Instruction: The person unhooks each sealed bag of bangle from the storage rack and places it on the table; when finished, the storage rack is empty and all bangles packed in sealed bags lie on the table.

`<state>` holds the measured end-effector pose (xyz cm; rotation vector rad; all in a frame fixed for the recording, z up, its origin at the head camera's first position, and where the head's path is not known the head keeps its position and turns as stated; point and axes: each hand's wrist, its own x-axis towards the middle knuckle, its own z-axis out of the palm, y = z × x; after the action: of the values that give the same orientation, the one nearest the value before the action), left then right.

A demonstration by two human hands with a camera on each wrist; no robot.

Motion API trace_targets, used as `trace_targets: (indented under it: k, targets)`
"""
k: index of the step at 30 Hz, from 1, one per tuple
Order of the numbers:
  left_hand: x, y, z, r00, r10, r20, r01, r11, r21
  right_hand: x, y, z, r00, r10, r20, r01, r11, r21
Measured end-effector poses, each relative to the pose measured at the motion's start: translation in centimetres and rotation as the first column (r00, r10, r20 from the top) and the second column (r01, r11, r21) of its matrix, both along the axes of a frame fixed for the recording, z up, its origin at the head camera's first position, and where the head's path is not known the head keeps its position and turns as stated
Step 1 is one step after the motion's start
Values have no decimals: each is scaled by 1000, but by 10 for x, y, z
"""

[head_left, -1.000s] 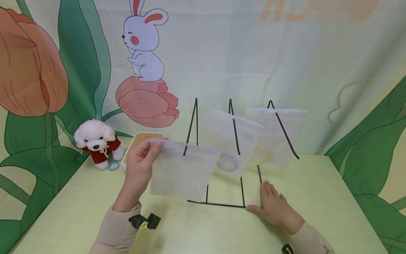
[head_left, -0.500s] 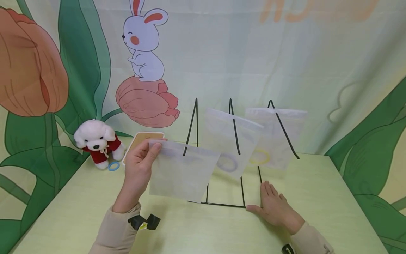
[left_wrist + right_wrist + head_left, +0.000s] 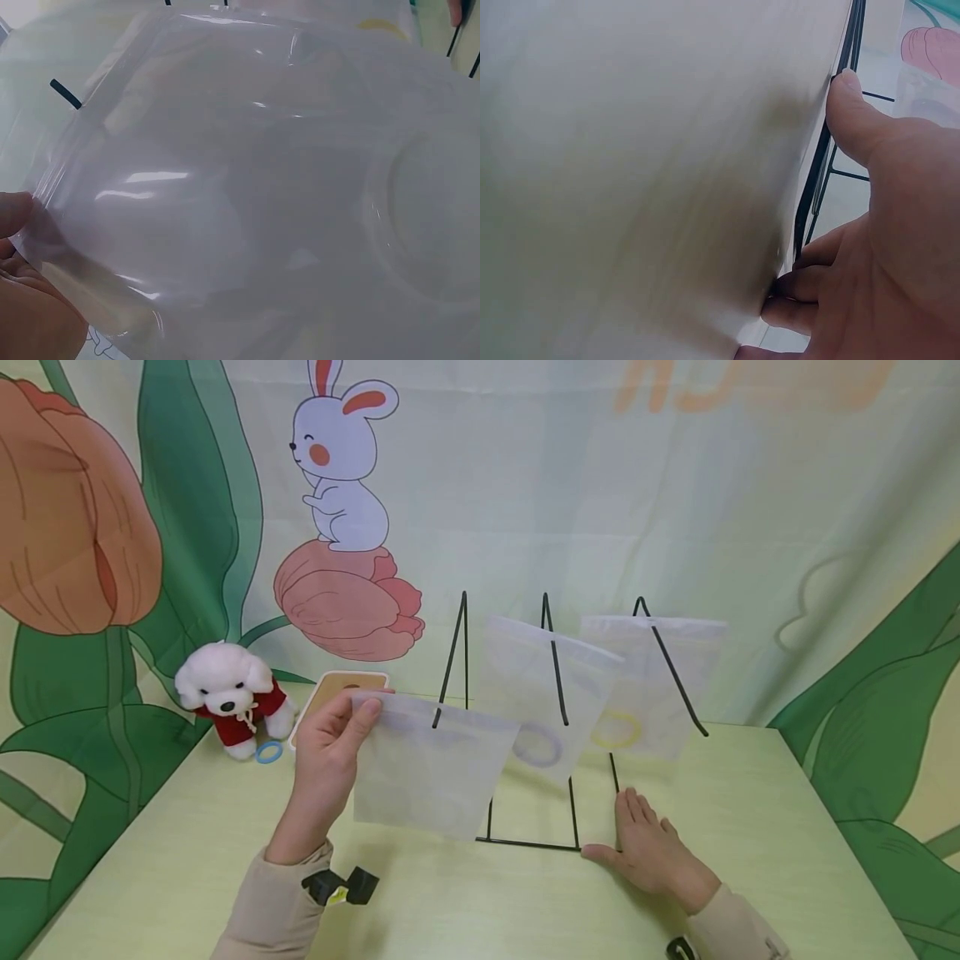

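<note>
My left hand (image 3: 330, 752) pinches the upper left corner of a frosted, see-through plastic bag (image 3: 427, 768). The tip of the rack's left prong pokes through near the bag's top edge. A faint round outline shows in this bag in the left wrist view. On the black wire rack (image 3: 532, 843), a second bag (image 3: 555, 685) with a purple ring (image 3: 538, 745) in it hangs tilted from the middle prong. The right prong carries a third bag (image 3: 667, 681), a yellow ring (image 3: 618, 728) inside. My right hand (image 3: 648, 847) lies with straight fingers at the rack's base, thumb at its front corner.
A white toy dog (image 3: 228, 693) in red sits at the table's back left, a blue ring (image 3: 269, 752) before it. Behind my left hand stands a tan, white-rimmed tray (image 3: 322, 693). A printed curtain (image 3: 510, 485) hangs behind the table (image 3: 450, 902).
My left hand and the bag it pinches have sunk very slightly, and the bag now covers the left end of the rack's front bar. My right hand has stayed in place.
</note>
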<state>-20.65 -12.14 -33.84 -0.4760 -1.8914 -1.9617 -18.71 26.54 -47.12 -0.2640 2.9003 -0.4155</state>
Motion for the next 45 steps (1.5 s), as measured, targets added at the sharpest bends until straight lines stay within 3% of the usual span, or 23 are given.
trace_targets:
  k: [45]
  targets:
    - [4, 0, 4, 1000, 1, -15, -1, 1000, -5, 1, -1, 3, 1000, -1, 13, 1, 1000, -1]
